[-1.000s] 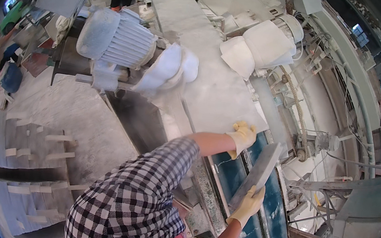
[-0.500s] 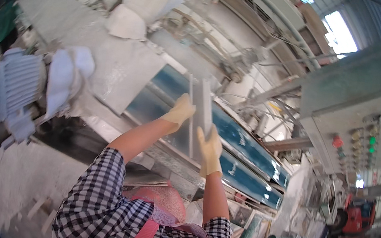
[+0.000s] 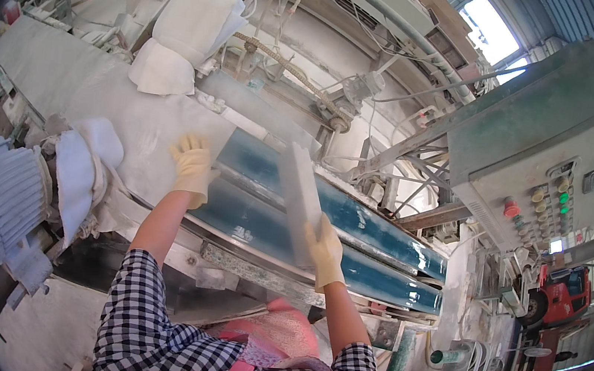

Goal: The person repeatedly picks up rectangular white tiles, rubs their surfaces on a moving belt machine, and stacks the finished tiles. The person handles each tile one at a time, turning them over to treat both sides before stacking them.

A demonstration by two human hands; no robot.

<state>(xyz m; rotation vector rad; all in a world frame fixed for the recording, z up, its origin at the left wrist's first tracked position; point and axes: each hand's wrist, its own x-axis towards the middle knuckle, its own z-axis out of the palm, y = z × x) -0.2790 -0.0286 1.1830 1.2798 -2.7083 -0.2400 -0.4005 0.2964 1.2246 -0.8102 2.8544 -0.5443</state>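
Note:
My left hand, in a pale yellow glove, has its fingers spread over the edge of a whitish sheet, beside the belts; whether it touches is unclear. My right hand, gloved alike, grips the right edge of a long white slab near its near end. The slab lies crosswise over two wet blue belts, somewhat tilted and blurred. Its underside is hidden, so I cannot tell whether it rests on the belts.
A ribbed blue motor stands at the left, and a cloth-wrapped motor beyond the sheet. On the right hangs a control box with coloured buttons. Pipes and cables run along the far side. A red vehicle is farther right.
My left hand has let go of the slab's left side and moved left, opening over the sheet. My right hand keeps its hold on the slab. The whole view has shifted.

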